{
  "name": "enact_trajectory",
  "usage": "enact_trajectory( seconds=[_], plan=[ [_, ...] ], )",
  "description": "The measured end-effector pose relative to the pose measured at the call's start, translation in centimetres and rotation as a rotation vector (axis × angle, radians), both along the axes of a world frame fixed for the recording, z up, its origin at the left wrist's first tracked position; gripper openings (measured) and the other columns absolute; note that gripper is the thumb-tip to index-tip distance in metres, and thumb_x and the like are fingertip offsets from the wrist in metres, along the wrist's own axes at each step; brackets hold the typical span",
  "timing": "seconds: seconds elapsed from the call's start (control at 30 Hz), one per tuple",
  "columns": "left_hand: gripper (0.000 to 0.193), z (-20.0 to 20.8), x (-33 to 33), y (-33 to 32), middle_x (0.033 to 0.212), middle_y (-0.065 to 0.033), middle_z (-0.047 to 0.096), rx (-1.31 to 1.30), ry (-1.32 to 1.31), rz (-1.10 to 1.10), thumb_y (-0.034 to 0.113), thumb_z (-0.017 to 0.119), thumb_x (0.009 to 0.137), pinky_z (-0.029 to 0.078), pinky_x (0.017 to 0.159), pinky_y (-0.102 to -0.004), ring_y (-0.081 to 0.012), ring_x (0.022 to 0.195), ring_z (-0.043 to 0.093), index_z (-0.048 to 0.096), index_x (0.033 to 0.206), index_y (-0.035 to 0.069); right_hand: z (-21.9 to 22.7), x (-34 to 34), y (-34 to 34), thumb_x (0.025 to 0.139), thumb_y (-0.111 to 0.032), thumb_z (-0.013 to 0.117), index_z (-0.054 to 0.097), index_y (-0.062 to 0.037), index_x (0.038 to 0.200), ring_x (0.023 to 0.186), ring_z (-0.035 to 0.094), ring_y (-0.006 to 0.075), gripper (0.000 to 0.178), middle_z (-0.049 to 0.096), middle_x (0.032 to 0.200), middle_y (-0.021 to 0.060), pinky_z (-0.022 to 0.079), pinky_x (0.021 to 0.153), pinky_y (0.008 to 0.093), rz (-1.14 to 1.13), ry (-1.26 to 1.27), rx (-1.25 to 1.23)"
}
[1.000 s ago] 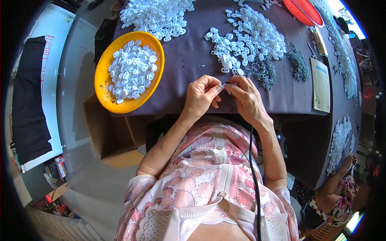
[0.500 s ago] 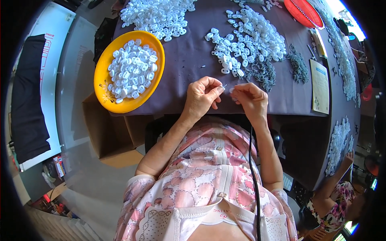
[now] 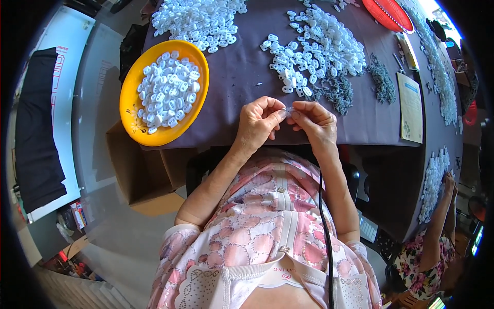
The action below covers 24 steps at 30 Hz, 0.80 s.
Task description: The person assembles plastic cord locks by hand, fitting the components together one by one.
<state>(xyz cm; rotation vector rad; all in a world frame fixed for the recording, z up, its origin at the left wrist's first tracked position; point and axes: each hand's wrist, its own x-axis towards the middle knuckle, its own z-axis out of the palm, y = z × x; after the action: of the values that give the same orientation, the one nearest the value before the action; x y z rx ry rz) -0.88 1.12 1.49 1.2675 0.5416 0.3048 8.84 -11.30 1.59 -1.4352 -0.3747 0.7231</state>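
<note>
In front of me, at the table's near edge, my left hand [image 3: 261, 121] and my right hand [image 3: 315, 123] meet, each pinching with thumb and fingertips. A small translucent whitish plastic piece [image 3: 289, 111] shows between the fingertips, held on the right side. Whatever the left fingertips hold is too small and covered to make out. Just beyond the hands lies a heap of white oval plastic pieces with holes [image 3: 329, 49]. Against its near edge is a tangled pile of small grey parts [image 3: 337, 95].
At left, a yellow bowl [image 3: 201, 98] holds more white pieces and overhangs the table edge. Another white heap [image 3: 198, 23] lies behind it. To the right are a second grey pile [image 3: 381, 82], a beige booklet [image 3: 410, 110] and a red basket [image 3: 386, 14]. Another person [image 3: 427, 252] works at far right.
My right hand has moved left, bringing its whitish piece against my left fingertips. The left hand has barely moved. The other person's hands have shifted by their own heap.
</note>
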Motion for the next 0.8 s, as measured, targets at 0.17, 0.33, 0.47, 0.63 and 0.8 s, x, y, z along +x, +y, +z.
enact_trajectory(
  seconds=[0.17,0.33,0.47,0.63,0.8],
  plan=[
    [0.011,0.0,-0.1,0.0,0.068,-0.0003,0.059,0.000,0.012,0.002,0.009,0.063,0.085,0.041,0.041,-0.0177,-0.0039,0.052,0.051,0.062,0.089,0.000,0.4,0.4,-0.2,0.084,-0.001,0.064,0.065,0.0001,0.098,0.072,0.065,0.0108,0.015,0.067,0.084,0.0052,0.051,0.060,0.0200,0.094,-0.015,-0.085],
    [0.009,0.3,-0.1,-0.1,0.067,-0.0002,0.059,0.011,0.045,0.006,0.008,0.063,0.084,0.042,0.041,-0.0181,-0.0040,0.052,0.052,0.063,0.088,0.000,0.1,-0.3,0.0,0.084,-0.001,0.064,0.065,-0.0004,0.098,0.078,0.066,0.0122,0.014,0.068,0.086,0.0047,0.053,0.062,0.0216,-0.111,0.032,0.081],
    [0.008,0.1,0.0,-0.2,0.067,-0.0001,0.060,0.032,0.047,0.011,0.007,0.062,0.083,0.043,0.041,-0.0186,-0.0041,0.052,0.053,0.064,0.087,0.000,0.0,-0.4,0.1,0.084,-0.001,0.064,0.065,-0.0005,0.098,0.077,0.066,0.0114,0.014,0.068,0.086,0.0044,0.054,0.062,0.0218,-0.104,0.011,0.111],
    [0.008,0.1,0.1,-0.2,0.068,-0.0002,0.060,0.033,0.044,0.000,0.007,0.062,0.084,0.043,0.041,-0.0189,-0.0041,0.052,0.053,0.064,0.087,0.000,-0.2,-0.5,0.2,0.083,-0.001,0.065,0.066,-0.0003,0.097,0.077,0.064,0.0086,0.014,0.067,0.086,0.0035,0.053,0.063,0.0211,-0.090,-0.051,0.075],
    [0.007,-0.2,0.1,-0.3,0.068,-0.0004,0.061,0.068,0.048,-0.005,0.008,0.062,0.085,0.043,0.041,-0.0188,-0.0040,0.052,0.052,0.064,0.087,0.001,-0.6,-0.5,0.2,0.082,0.000,0.066,0.066,-0.0001,0.097,0.075,0.063,0.0073,0.015,0.067,0.084,0.0030,0.053,0.063,0.0203,-0.077,-0.083,0.064]
  ],
)
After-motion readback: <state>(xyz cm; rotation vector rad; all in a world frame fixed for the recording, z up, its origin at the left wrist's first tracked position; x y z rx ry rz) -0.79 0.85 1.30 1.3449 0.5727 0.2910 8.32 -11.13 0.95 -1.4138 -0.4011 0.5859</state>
